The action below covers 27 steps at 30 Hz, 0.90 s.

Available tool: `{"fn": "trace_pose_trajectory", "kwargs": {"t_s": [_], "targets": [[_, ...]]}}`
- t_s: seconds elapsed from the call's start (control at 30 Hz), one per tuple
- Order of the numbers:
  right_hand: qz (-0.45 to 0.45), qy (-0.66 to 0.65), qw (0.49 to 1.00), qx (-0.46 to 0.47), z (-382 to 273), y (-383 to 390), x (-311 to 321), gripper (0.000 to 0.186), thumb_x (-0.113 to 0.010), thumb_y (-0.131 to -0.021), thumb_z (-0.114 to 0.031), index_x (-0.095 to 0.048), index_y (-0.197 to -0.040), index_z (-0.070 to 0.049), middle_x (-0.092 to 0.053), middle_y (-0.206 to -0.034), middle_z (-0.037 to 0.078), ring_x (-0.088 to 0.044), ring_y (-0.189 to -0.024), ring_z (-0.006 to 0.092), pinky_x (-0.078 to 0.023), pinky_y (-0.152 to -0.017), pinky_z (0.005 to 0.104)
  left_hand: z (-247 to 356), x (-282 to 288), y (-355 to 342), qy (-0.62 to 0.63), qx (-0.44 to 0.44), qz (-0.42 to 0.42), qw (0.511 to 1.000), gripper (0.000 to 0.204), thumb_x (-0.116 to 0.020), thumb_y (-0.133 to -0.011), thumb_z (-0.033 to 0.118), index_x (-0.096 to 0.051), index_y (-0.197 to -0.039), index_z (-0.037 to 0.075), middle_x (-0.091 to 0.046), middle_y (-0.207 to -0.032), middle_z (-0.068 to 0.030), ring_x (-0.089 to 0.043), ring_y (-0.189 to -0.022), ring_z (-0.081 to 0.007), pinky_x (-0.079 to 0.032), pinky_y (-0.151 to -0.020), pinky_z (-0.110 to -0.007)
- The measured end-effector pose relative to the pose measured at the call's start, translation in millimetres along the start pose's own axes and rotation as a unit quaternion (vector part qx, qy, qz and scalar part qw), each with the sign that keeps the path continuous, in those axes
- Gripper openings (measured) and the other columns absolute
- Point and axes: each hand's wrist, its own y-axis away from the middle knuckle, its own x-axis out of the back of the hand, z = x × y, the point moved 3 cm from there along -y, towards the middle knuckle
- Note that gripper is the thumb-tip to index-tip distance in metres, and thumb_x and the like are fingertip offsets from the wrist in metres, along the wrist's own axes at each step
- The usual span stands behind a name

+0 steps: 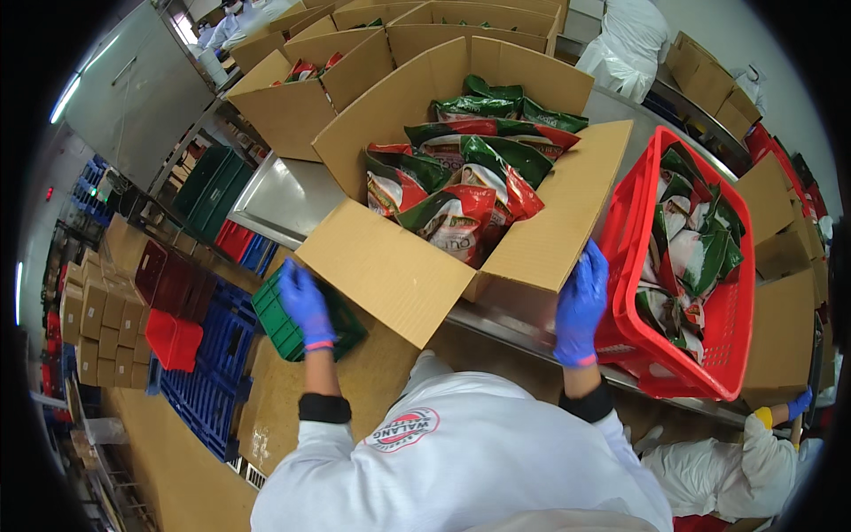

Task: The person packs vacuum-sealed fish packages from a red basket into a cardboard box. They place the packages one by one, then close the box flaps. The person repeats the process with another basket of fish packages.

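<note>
A large open cardboard box (390,263) stands before me on the metal table, its flaps spread outward. Several red, green and white plastic pouches (452,222) fill it, overlapping one another. My left hand (306,303), in a blue glove, is beside the corner of the near flap, over a green crate (277,321); its fingers are stretched out and hold nothing visible. My right hand (581,301), also blue-gloved, is at the lower corner of the right flap (572,208), fingers extended along its outer side. Whether either hand presses on the cardboard is hard to tell.
A red crate (622,293) of similar pouches stands close to my right hand. More open boxes (288,111) line the far side of the metal table (284,195). Blue pallets (208,372) lie at left. A co-worker (727,474) is at lower right.
</note>
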Motion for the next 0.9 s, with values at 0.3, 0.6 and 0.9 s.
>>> {"fn": "trace_pose_trajectory", "kwargs": {"t_s": [0.3,0.6,0.9], "targets": [[0.008,-0.129,0.992,0.011,91.8,-56.2,-64.2,0.055,-0.036,-0.102,-0.026,-0.018,-0.148,-0.002,-0.023,-0.151,0.012,-0.026,-0.138,0.0235,-0.021,-0.113,0.0346,162.6,-150.5,131.0,0.024,-0.211,-0.118,0.97,0.135,-0.082,-0.059,0.055,-0.001,-0.144,-0.011,-0.009,-0.146,-0.0382,-0.013,-0.138,-0.0496,-0.015,-0.112,-0.053],[0.091,0.155,0.965,0.191,44.9,-132.2,-117.5,0.09,-0.061,-0.089,-0.035,-0.004,-0.15,0.0,-0.005,-0.157,0.02,-0.011,-0.145,0.0333,-0.011,-0.117,0.0409,70.1,-167.8,-65.4,0.162,-0.183,-0.295,0.924,0.134,-0.09,-0.057,0.033,0.001,-0.148,-0.005,-0.02,-0.15,-0.0243,-0.026,-0.137,-0.0328,-0.022,-0.113,-0.042],[0.295,0.088,0.922,0.236,91.1,-204.7,-134.5,0.095,-0.053,-0.086,-0.061,-0.016,-0.148,0.001,-0.021,-0.152,0.021,-0.022,-0.141,0.0331,-0.019,-0.115,0.0428,49.8,-202.9,-127.4,0.24,-0.259,-0.245,0.903,0.132,-0.093,-0.049,0.034,-0.015,-0.149,0.0,-0.041,-0.138,-0.0218,-0.041,-0.129,-0.0339,-0.035,-0.107,-0.04]]}}
